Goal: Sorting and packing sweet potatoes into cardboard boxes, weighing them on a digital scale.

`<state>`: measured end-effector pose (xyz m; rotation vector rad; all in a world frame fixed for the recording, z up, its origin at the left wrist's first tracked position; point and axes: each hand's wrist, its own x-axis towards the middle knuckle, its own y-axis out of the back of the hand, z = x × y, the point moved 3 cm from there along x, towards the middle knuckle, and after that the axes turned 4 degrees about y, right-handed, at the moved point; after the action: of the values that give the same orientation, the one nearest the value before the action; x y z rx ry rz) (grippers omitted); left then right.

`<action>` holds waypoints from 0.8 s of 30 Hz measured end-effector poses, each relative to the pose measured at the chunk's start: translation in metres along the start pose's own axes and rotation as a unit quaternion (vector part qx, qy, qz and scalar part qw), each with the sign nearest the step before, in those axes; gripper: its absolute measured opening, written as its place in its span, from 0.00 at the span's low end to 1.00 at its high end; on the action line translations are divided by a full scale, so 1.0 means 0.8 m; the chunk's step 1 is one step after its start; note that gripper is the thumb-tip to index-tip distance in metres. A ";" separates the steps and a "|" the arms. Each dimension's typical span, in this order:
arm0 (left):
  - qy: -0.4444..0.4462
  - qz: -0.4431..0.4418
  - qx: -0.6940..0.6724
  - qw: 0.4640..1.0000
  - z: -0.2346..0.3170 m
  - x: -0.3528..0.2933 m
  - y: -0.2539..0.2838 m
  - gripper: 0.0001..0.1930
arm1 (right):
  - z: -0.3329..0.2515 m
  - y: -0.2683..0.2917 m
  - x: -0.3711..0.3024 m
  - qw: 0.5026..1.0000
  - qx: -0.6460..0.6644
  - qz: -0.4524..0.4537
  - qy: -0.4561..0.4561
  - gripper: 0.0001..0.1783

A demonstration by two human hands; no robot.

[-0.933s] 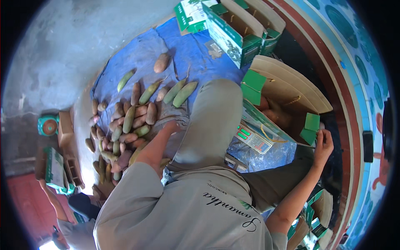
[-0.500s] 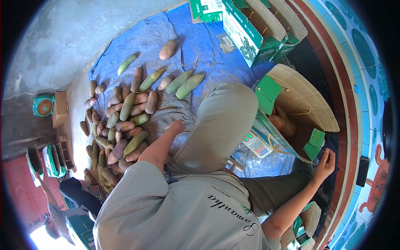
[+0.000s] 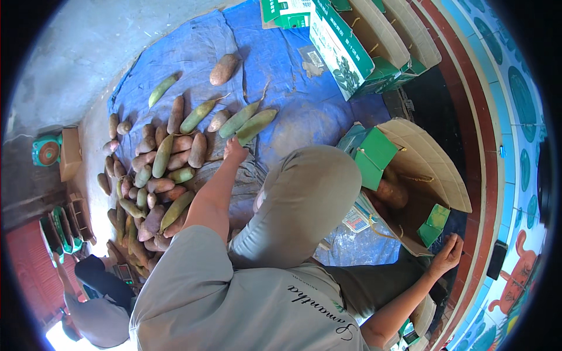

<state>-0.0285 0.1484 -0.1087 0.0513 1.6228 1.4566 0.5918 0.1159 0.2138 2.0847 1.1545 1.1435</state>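
My left hand (image 3: 235, 151) is closed at the near end of a long green radish (image 3: 256, 126), its fingers bunched against it. A second green radish (image 3: 240, 119) lies alongside, on the blue tarp (image 3: 287, 76). Left of my arm spreads a heap of green and reddish-brown radishes (image 3: 164, 155). My right hand (image 3: 448, 254) is beside the near right corner of an open cardboard box (image 3: 439, 169) with green flaps; its fingers are curled, and whether they hold anything is hidden. Inside that box are reddish-brown radishes (image 3: 392, 194).
A scale with a keypad (image 3: 356, 220) shows partly between my knee and the box. More green-and-white boxes (image 3: 345, 52) stand at the far right. A dark phone-like object (image 3: 497, 260) lies near the tiled wall. Another person (image 3: 102, 316) works at the lower left.
My left hand has moved up and left from beside my knee to the green radish. My right hand stays near the box corner, its fingers less raised. The whole view has shifted slightly.
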 end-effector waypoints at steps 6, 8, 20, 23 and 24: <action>0.010 -0.019 0.003 1.000 -0.010 0.041 -0.008 0.47 | -0.002 -0.013 0.005 0.998 -0.024 -0.033 -0.037 0.13; 0.031 -0.037 -0.015 0.999 0.025 0.018 -0.009 0.45 | -0.004 -0.006 0.004 0.999 -0.049 -0.017 -0.012 0.12; 0.008 -0.017 0.090 0.996 0.062 -0.006 -0.048 0.34 | -0.015 -0.014 0.009 0.998 -0.047 -0.046 -0.008 0.11; 0.009 -0.082 0.059 0.995 0.086 -0.013 -0.048 0.33 | -0.011 -0.005 0.005 0.998 -0.046 -0.043 -0.025 0.10; 0.032 -0.145 0.011 0.989 0.086 -0.009 -0.054 0.33 | -0.012 -0.003 0.005 0.997 -0.046 -0.052 -0.035 0.10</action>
<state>0.0416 0.1844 -0.1301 -0.2139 1.6222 1.2277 0.5837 0.1210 0.2186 1.9564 1.1428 1.0477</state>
